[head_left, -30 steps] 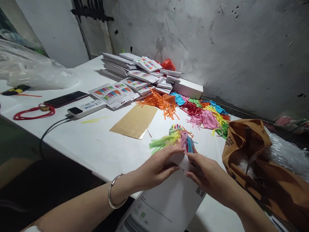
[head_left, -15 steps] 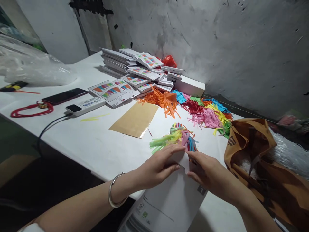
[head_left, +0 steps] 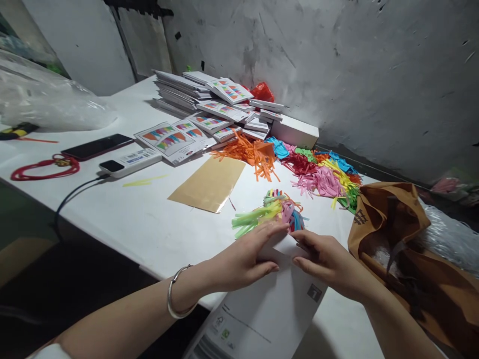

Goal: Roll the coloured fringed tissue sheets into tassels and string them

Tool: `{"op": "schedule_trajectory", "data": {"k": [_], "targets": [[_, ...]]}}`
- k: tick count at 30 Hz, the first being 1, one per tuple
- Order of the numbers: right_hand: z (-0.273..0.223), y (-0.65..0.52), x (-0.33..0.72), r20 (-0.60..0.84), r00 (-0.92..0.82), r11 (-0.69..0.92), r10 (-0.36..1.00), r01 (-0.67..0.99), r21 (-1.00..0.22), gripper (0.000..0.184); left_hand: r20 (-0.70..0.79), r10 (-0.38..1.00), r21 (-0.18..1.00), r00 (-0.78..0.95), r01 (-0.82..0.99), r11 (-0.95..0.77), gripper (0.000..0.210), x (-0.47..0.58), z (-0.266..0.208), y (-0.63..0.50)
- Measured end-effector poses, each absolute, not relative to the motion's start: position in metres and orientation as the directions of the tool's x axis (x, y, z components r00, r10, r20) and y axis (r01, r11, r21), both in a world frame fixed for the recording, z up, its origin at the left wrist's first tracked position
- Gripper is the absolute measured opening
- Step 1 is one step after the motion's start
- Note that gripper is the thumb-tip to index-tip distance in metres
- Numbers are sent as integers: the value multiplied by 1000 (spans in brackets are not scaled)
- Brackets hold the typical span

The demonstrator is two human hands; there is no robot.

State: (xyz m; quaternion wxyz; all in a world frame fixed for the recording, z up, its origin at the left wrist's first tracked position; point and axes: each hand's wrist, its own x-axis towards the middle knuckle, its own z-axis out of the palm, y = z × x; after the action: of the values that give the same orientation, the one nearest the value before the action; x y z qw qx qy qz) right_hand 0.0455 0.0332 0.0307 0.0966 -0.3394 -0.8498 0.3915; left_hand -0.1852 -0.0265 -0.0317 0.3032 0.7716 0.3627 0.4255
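A white printed paper packet [head_left: 258, 319], with small logos and a dark square marked 1, slants across the table's near edge. Its upper end is folded over between my hands. My left hand [head_left: 247, 257] curves round the left of this fold, fingers on top and thumb lower down. On the right side, the thumb and fingers of my right hand [head_left: 325, 259] grip the packet's edge, fingertips close to those of my left. Just beyond lies a bundle of multicoloured paper tassels [head_left: 277, 209], its near part hidden by my hands.
Tan sheet [head_left: 209, 184] in mid-table; more coloured tassels [head_left: 318, 172] behind. Stacked printed packs [head_left: 220, 109] and a white box [head_left: 295, 132] stand by the wall. A phone [head_left: 97, 146] and a corded white device [head_left: 129, 162] lie left. Brown bag [head_left: 389, 209] at right.
My right hand has shifted slightly right, and its fingertips have drawn a little away from the left hand. More of the dark square shows. My left hand has barely moved.
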Motion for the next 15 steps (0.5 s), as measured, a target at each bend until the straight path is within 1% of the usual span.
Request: {"op": "schedule_trajectory", "data": {"k": [4,10,13,15], "targets": [[30,34,44,-104,-737,477,668,531,-700,18,435,811,771,392,304,-560,72,-185,-32,-25],[29,33,41,-57,-731,554,680,563,-613,11,426,826,789,368,295,-539,74,-184,-31,-26],[30,36,38,-63,-736,541,674,549,-638,8,433,825,795,363,277,-540,74,-183,-30,-26],[30,39,38,-96,-753,495,651,517,-699,9,435,827,806,356,255,-533,72,-181,-30,-25]]}}
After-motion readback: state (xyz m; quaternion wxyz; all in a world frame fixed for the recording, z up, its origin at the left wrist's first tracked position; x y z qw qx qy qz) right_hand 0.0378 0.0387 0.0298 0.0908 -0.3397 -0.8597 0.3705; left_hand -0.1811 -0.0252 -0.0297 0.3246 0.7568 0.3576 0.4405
